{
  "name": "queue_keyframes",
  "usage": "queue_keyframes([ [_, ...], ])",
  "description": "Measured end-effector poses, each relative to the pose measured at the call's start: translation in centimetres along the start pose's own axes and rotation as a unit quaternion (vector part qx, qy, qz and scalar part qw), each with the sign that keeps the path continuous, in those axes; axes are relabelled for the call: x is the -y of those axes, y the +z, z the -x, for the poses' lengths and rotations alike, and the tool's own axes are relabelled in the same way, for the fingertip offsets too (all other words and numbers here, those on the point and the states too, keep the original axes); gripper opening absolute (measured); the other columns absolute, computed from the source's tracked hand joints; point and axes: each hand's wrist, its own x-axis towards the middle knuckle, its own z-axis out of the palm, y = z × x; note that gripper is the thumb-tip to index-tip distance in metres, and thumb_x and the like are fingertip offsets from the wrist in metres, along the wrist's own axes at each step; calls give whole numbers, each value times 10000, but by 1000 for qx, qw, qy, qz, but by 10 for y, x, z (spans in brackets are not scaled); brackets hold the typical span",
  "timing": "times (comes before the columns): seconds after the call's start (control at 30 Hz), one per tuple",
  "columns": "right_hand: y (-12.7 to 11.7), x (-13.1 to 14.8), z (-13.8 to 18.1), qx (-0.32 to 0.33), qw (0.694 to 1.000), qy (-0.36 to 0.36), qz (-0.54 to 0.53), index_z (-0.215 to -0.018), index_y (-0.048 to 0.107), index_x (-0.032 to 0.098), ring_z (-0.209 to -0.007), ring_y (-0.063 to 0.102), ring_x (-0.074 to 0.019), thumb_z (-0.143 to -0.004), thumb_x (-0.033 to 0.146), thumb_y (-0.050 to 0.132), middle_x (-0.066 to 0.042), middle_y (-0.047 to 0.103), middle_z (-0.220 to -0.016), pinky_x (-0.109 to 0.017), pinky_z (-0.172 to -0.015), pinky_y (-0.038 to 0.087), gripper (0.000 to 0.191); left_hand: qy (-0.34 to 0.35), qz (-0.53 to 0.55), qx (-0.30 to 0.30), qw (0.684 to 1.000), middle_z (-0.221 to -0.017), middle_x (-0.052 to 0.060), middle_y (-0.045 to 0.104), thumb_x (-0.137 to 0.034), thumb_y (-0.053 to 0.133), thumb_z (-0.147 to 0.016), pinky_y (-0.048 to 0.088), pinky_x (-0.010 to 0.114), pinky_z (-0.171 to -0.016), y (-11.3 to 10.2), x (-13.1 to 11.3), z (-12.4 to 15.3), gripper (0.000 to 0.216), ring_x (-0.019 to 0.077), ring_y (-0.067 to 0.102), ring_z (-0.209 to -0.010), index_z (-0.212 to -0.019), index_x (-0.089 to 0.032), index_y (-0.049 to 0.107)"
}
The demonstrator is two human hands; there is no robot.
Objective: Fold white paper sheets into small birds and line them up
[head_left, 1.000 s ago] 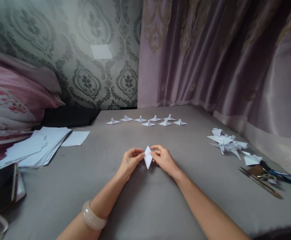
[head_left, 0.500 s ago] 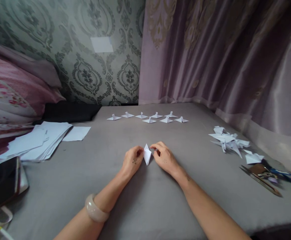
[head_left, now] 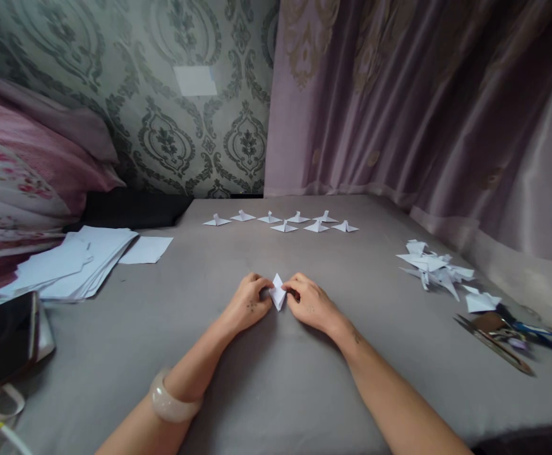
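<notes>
On the grey surface, fingertips partly hide folded paper.

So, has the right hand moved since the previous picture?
Yes: the right hand moved slightly left relative to the far paper birds, to the folded paper.

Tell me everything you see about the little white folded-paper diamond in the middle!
The little white folded-paper diamond is small and slim, with one point facing away from the person and one towards them. A fold line crosses its middle. The bare left hand and bare right hand pinch its sides, over the grey tabletop. Whether it touches that is unclear.
</notes>
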Motion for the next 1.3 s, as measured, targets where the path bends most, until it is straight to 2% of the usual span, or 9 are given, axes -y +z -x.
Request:
queue_keyframes([
  [0.1, -1, 1, 0, 2, 1000, 6, -5, -1016, 658, 214, -768, 581, -123, -820, 186, 520, -40, 613, -980, -234, -738, 437, 241, -1, 24, 23, 999, -941, 68, 576, -173, 539, -699, 447, 287, -781, -5, 1, -1, 317, 183, 556, -864, -982, -185, 682],
  [0.3, 2, -1, -2, -18, 1000, 4, -10, -938, 687, 214, -775, 586, -123, -881, 252, 480, -41, 620, -907, -233, -737, 427, 218, -8, 40, -2, 999, -869, 61, 610, -292, 518, -801, 437, 268, -734, -6, 2, -4, 230, 167, 572, -798, -873, -185, 708],
  [0.43, 5, -3, -6, -39, 999, 4, -7, -868, 696, 199, -787, 582, -126, -897, 242, 458, -40, 624, -850, -235, -745, 415, 243, -35, 26, -20, 999, -807, 53, 607, -262, 510, -802, 431, 261, -704, -4, -2, -5, 211, 155, 571, -734, -795, -170, 699],
  [0.67, 8, -2, -12, -47, 997, 55, 5, -811, 687, 181, -667, 539, -110, -858, 240, 507, -30, 620, -796, -221, -661, 397, 195, -47, -4, -37, 998, -791, 63, 599, -221, 507, -802, 421, 260, -673, 0, -7, -6, 198, 154, 555, -704, -743, -152, 683],
  [0.97, 13, -3, -15, -55, 995, 83, 14, -804, 683, 183, -734, 575, -135, -847, 250, 513, -43, 636, -817, -242, -714, 402, 188, -64, -15, -47, 997, -792, 58, 586, -232, 540, -788, 403, 261, -681, 8, -1, -9, 155, 162, 541, -736, -737, -162, 669],
  [1.3, 15, -2, -16, -58, 993, 96, 25, -758, 652, 183, -728, 569, -150, -835, 259, 528, -49, 629, -802, -254, -703, 401, 165, -72, -1, -54, 996, -830, 59, 557, -214, 570, -775, 406, 272, -691, 8, 1, -11, 86, 166, 536, -743, -769, -157, 635],
])
